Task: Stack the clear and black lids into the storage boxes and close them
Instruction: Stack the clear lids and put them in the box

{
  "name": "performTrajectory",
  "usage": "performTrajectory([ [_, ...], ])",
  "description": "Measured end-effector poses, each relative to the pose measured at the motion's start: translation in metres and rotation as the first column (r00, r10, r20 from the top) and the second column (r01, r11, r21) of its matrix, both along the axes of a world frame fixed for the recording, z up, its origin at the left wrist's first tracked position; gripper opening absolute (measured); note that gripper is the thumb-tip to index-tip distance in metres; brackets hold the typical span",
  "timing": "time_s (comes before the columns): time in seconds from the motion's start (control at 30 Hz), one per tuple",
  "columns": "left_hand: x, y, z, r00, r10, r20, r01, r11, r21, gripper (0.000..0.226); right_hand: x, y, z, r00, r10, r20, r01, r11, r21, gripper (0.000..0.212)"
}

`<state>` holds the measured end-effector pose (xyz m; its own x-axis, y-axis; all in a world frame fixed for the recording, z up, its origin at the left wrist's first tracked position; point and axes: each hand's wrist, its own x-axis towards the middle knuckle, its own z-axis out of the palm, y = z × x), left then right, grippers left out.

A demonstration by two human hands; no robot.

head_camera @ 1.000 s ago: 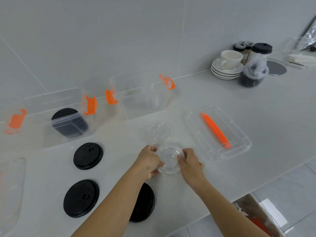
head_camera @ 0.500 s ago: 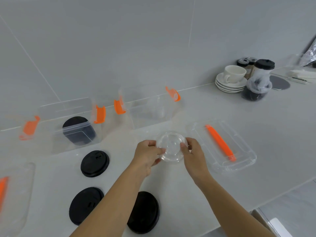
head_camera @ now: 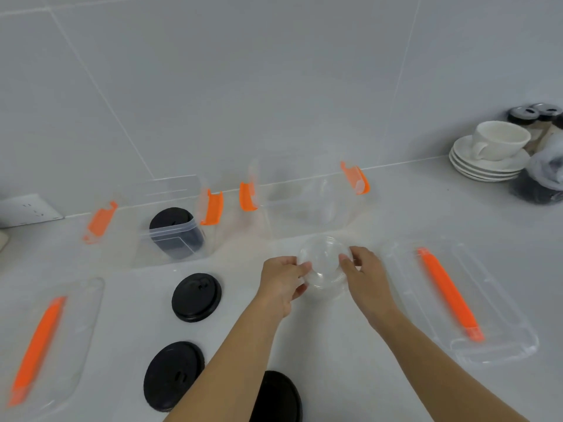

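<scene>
Both hands grip one stack of clear round plastic lids (head_camera: pixel 324 263) at centre frame: the left hand (head_camera: pixel 281 283) pinches its left rim, the right hand (head_camera: pixel 365 277) its right rim, fingers curled closed on the edges. The stack is transparent, domed and ribbed at the rim, and how many lids it holds cannot be told. It is held just in front of the empty clear storage box with orange latches (head_camera: pixel 304 199), below the box rim.

Compared with the frame half a second earlier, the stack sits closer to that box, and both hands have advanced with it.

A second clear storage box (head_camera: pixel 170 220), left of centre, contains upright black lids (head_camera: pixel 175 233). Three loose black round lids lie flat on the white counter (head_camera: pixel 426 208): one at centre left (head_camera: pixel 196 296), one lower left (head_camera: pixel 173 376), one at the bottom edge (head_camera: pixel 275 397) partly hidden by the left forearm. Two clear box covers with orange strips lie at the right (head_camera: pixel 457 300) and far left (head_camera: pixel 51 339).
</scene>
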<state>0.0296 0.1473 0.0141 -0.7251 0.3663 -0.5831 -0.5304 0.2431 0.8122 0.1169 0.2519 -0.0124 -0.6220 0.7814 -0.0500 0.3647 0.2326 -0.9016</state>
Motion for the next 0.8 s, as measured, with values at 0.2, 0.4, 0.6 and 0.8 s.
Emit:
performTrajectory([
  [0.2, -0.005, 0.008, -0.018, 1.000, -0.001, -0.005, 0.000, 0.996, -0.084, 0.006, -0.007, 0.006, -0.017, 0.995, 0.027, 0.091, -0.023, 0.999, -0.050, 0.026],
  [0.4, -0.006, 0.012, -0.027, 1.000, -0.017, -0.021, 0.014, 0.992, -0.125, 0.015, -0.007, 0.012, -0.030, 0.990, 0.009, 0.143, -0.001, 0.998, -0.060, 0.016],
  [0.6, -0.008, 0.013, -0.031, 0.999, -0.035, -0.020, 0.032, 0.985, -0.168, 0.014, -0.002, 0.016, -0.035, 0.972, -0.029, 0.233, 0.042, 0.998, -0.051, 0.055],
  [0.8, -0.006, 0.012, -0.028, 0.992, -0.046, 0.117, 0.066, 0.983, -0.173, 0.018, -0.001, 0.013, -0.039, 0.968, 0.030, 0.249, 0.018, 0.981, -0.191, 0.041],
])
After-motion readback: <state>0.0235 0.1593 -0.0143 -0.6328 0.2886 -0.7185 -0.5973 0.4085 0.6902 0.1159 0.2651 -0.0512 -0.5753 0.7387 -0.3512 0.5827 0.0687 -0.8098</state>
